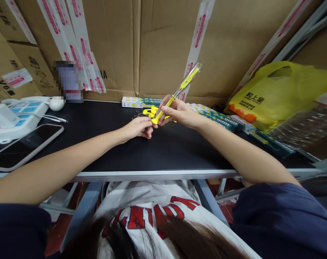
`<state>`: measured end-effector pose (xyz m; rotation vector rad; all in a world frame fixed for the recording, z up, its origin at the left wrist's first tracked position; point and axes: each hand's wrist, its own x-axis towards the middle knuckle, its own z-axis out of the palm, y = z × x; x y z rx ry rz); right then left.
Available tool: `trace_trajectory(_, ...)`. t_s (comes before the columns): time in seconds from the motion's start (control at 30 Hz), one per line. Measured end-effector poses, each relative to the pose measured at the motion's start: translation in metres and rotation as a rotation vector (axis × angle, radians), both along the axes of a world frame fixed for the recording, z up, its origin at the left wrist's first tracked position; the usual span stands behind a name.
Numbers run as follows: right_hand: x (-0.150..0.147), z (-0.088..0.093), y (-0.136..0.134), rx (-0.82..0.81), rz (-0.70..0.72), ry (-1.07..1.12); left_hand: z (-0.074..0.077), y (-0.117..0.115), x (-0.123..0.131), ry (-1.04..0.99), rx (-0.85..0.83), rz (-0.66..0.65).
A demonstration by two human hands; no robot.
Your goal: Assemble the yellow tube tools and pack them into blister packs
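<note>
My right hand [175,111] is closed round a slim clear tube with yellow plastic parts [185,83]. The tube tilts up to the right, and its yellow flared end points down to the left. At that lower end, the fingertips of my left hand [141,126] are pinched together against the yellow tip. Whether they also hold something thin there is too small to tell. Just behind the hands, a small heap of yellow plastic pieces [149,111] lies on the black tabletop [152,154], with thin dark strands at its left. My right fingers partly cover the heap.
Printed slim boxes [140,102] lie along the back, with several more boxes [214,117] at the right. A yellow plastic bag [276,93] stands beyond them. A phone [25,145] and a white power strip [23,122] with cables are at the left. Cardboard [163,46] walls the back.
</note>
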<state>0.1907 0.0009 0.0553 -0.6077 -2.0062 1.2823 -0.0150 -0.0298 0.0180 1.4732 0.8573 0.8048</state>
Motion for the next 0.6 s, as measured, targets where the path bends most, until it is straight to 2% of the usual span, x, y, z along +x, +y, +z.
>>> trace_trajectory(0.1,0.0009,-0.0001,0.0015,0.012,-0.019,0.003,-0.0004,0.0002,0.0007,0.033,0.049,0.011)
trace_trajectory(0.33,0.0019,0.0005,0.0023,0.035,-0.052,-0.011,-0.0064,0.0036,-0.0006,0.148,0.294,0.033)
trace_trajectory(0.6,0.0011,-0.0003,0.002,0.042,-0.073,-0.009,-0.0096,0.002,0.0011,0.218,0.388,0.007)
